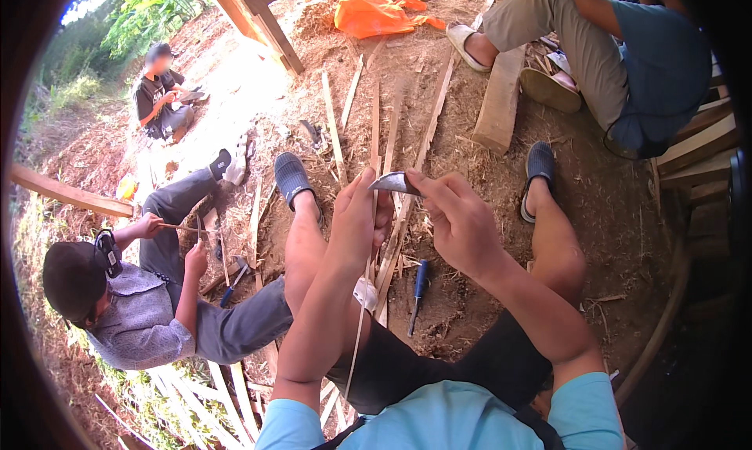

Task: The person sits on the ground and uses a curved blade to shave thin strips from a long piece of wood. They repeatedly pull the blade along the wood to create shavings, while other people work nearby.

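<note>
In front of my chest, my left hand (356, 219) is closed round a thin pale wooden strip (359, 336), which slants down past my left forearm toward my lap. A small grey, slightly curved flat piece (395, 184) lies between my two hands. My right hand (458, 219) pinches its right end between thumb and fingers. Its left end meets the fingertips of my left hand. Whether it is a blade or folded sandpaper I cannot tell. The upper end of the strip is hidden by my fingers.
A blue-handled screwdriver (420, 281) and long wooden strips (431, 125) lie on the dirt between my feet. At left a seated person (141, 317) holds a thin stick; another person (654, 66) sits at upper right near a wooden block (501, 101). An orange bag (376, 15) lies farther off.
</note>
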`<state>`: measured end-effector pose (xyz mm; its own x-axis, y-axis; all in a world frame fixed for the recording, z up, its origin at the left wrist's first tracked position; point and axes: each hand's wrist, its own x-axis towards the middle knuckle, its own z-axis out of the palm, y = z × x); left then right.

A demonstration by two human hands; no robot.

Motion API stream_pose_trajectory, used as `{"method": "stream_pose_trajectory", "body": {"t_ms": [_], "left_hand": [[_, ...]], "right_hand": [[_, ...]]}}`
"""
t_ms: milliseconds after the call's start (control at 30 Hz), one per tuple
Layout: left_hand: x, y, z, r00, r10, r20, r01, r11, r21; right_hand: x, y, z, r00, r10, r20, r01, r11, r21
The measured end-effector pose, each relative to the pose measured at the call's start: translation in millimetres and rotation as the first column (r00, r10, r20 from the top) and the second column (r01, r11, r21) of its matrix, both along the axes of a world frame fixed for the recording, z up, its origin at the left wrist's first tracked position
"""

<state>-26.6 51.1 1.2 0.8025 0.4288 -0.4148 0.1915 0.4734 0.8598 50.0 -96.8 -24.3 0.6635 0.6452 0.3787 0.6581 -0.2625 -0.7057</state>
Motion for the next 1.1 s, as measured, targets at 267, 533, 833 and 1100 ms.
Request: {"method": "stream_pose_trajectory", "body": {"t_ms": [267,533,833,1100], "left_hand": [[2.8,4.3,-8.2,1.000,0.008,0.031,-0.003,0.990,-0.142],[4.0,-3.5,-3.3,0.998,0.036,-0.059,-0.042,0.993,-0.107],[8.0,-26.7,12.2,0.975,0.184,-0.124,-0.181,0.983,0.038],[5.1,-18.2,-10.1,0.991,0.132,-0.030,-0.132,0.991,0.013]], "right_hand": [[6.8,4.8,-2.3,1.000,0.023,-0.010,-0.023,0.998,0.057],[11.1,-4.4,-0.5,0.986,0.149,-0.081,-0.146,0.988,0.040],[15.1,-9.4,0.0,0.993,0.106,-0.054,-0.107,0.994,-0.015],[19.2,-0.2,-7.5,0.998,0.041,-0.042,-0.044,0.996,-0.078]]}}
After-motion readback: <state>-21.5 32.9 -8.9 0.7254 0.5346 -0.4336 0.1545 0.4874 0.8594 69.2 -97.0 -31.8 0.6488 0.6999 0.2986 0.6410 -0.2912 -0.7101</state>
